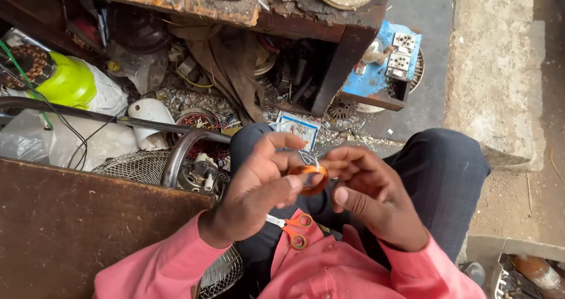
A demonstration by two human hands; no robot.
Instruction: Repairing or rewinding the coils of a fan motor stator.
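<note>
Left hand (253,187) and right hand (368,196) pinch a copper wire coil (307,175) (light, probably springy, easily bent); its rim looks the best place to hold.

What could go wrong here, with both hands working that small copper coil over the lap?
1. The small orange-brown copper wire coil is pinched only by fingertips of the left hand and right hand; a slip could drop it into the littered debris on the floor.
2. The orange-handled scissors lie loose on the lap and might slide off.
3. Thin winding wire may kink or snap if pulled hard.
</note>
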